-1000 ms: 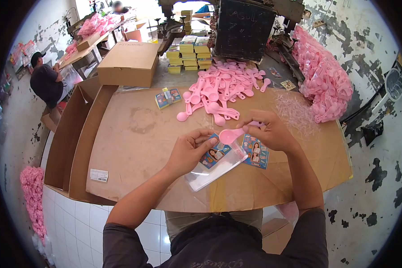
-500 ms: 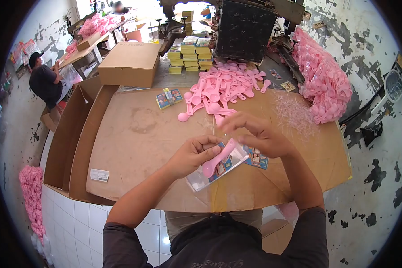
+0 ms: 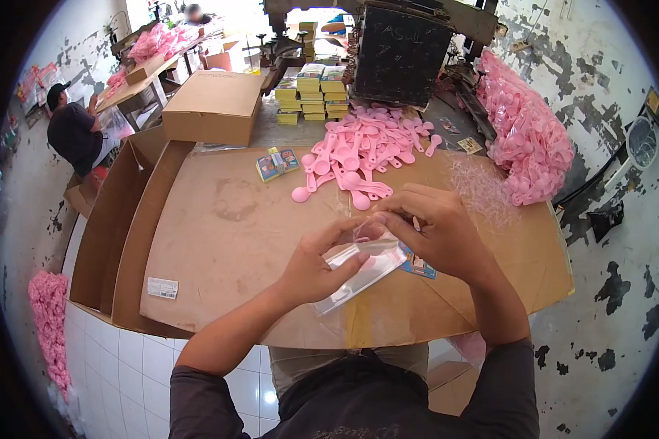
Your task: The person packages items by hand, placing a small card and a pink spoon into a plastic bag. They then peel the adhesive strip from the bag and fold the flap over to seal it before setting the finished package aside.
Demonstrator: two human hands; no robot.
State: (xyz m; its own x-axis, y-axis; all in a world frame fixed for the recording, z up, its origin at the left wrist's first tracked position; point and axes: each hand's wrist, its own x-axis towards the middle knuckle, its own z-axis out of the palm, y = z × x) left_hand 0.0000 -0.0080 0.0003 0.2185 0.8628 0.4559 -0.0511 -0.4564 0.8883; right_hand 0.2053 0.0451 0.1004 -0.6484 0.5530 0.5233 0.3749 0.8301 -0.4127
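Observation:
My left hand is closed on a clear plastic bag, its thumb lying across the bag near the mouth. Through the film a little pink shows. Beside it, my right hand pinches at the bag's top edge with thumb and forefinger; what lies between those fingertips is too small to tell. A printed blue card lies on the cardboard under my right hand. Beyond both hands is a heap of pink spoons. A banded stack of cards rests to the left of the heap.
Stacked yellow-edged cards and a closed carton stand at the back. Bagged pink spoons hang over the right side. Plastic scraps lie near them. An open box borders the left. A person sits far left.
The pink spoon seen above the card in my left hand is now mostly hidden. My left hand has shifted over the bag, and my right hand has come down to its top edge.

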